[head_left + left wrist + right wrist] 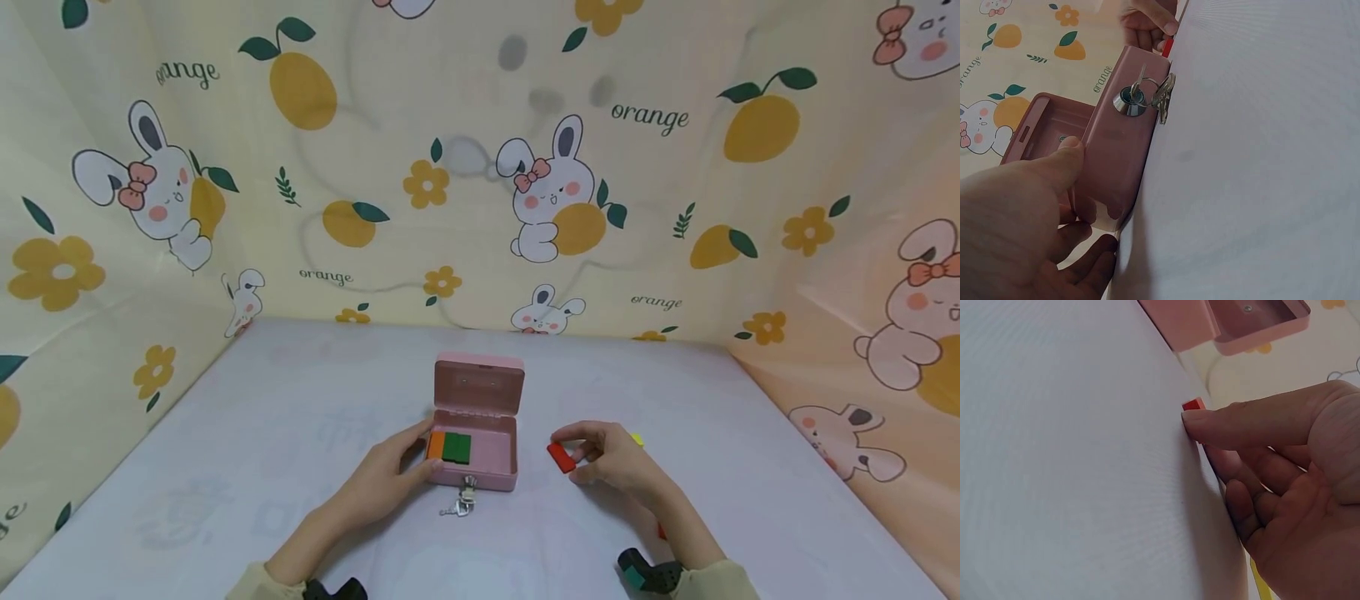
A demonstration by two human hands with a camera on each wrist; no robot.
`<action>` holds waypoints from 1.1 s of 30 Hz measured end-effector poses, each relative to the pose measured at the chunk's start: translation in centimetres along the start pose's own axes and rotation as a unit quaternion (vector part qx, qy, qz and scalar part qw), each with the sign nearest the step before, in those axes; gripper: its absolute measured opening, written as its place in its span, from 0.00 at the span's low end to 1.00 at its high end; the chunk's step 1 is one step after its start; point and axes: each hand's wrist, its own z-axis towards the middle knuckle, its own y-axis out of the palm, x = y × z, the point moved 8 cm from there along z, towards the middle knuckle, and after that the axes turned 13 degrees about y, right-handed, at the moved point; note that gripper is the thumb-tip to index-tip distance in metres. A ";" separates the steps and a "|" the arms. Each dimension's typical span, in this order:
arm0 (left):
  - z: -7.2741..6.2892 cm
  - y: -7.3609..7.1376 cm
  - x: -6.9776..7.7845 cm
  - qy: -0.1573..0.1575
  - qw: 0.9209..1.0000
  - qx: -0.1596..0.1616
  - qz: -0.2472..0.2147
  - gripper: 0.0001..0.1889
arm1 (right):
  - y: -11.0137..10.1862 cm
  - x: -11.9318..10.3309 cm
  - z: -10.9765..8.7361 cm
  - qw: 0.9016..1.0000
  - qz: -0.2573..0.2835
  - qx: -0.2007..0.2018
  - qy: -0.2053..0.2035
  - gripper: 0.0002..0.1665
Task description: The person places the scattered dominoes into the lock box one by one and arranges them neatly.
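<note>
A pink cash box (pixel 495 481) stands on the table with its lid (pixel 478 387) raised at the back. Inside, along the left, lie an orange block (pixel 435 446) and green blocks (pixel 457 448). Keys (pixel 462 503) on a ring hang from the front lock. My left hand (pixel 382 475) grips the box's left side, thumb over the rim in the left wrist view (pixel 1069 150). To the right of the box, my right hand (pixel 617 457) pinches a small red block (pixel 560 457) between thumb and fingers, close over the table; the thumb covers much of it in the right wrist view.
Behind my right hand a yellow piece (pixel 637 439) shows in part. Another red piece (pixel 662 532) peeks out beside my right forearm. Dark wrist devices (pixel 647 573) sit by both sleeves. A printed cloth (pixel 480 292) closes off the table's back and sides.
</note>
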 end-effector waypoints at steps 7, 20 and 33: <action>0.0 0.0 -0.1 0.002 1.000 0.000 0.002 0.36 | 0.0 0.1 0.1 1.000 0.005 0.002 0.004 0.30; 0.0 0.0 0.0 0.008 1.000 -0.001 0.006 0.35 | -0.1 0.1 0.1 1.000 -0.003 0.008 0.004 0.28; 0.0 0.1 0.1 0.008 1.000 -0.002 0.007 0.35 | 0.0 -0.1 -0.2 1.000 -0.008 0.014 0.005 0.27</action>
